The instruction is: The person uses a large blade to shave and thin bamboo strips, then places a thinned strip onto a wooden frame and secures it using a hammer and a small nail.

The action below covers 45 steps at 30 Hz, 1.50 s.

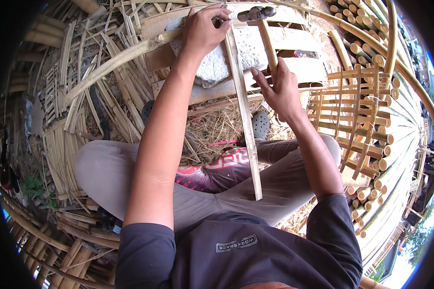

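Observation:
My right hand (280, 89) is wrapped round the wooden handle of a hammer (267, 41). Its dark metal head is raised at the far end of a pale stone block (212, 68). Over that same end, the fingers of my left hand (206, 30) are pinched together; what is between them is too small to make out. A long split bamboo strip (243, 106) runs from beside the left fingertips, over the stone, down to my lap. Another bamboo strip (113, 66) extends leftward from under my left hand.
The stone rests on a low bench of wooden slats (301, 41). To the right stand a bamboo lattice panel (349, 118) and stacked bamboo poles (371, 195). Split bamboo pieces (120, 89) litter the left side. Straw-like shavings (212, 127) cover the ground before me, near a grey clog (261, 125).

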Each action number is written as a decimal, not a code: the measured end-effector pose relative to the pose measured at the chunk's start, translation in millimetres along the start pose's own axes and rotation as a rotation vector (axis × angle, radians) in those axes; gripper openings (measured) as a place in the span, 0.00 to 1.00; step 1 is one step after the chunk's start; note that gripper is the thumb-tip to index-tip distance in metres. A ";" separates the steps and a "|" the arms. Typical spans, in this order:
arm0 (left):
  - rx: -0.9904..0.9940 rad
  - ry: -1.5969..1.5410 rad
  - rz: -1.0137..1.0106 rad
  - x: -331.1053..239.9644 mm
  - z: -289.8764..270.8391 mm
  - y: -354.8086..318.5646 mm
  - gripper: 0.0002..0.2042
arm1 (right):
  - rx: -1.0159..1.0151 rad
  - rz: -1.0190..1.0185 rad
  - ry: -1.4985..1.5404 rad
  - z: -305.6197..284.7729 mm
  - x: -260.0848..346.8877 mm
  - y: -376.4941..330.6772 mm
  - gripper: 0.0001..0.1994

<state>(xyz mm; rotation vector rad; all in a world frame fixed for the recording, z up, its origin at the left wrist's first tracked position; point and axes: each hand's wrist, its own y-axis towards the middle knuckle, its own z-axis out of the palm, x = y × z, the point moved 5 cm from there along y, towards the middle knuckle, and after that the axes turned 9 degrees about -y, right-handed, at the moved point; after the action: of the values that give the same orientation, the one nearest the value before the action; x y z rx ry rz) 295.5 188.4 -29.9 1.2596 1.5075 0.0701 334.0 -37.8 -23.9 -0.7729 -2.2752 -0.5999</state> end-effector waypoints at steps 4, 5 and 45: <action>-0.003 -0.009 0.002 0.2 2.5 -0.2 0.06 | 0.190 0.271 0.178 17.4 -17.0 -9.8 0.22; 0.000 -0.003 0.008 -0.3 1.6 0.4 0.06 | 0.193 0.308 0.305 23.8 -19.6 -11.2 0.21; -0.021 0.671 -0.119 13.0 -64.0 -2.2 0.16 | 0.240 0.314 0.339 23.9 -19.1 -6.4 0.28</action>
<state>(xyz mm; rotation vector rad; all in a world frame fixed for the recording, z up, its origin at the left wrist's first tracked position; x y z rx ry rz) 249.2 232.2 -15.6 1.1825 2.1415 0.4667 331.1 -35.3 -54.9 -0.8179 -1.8265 -0.2787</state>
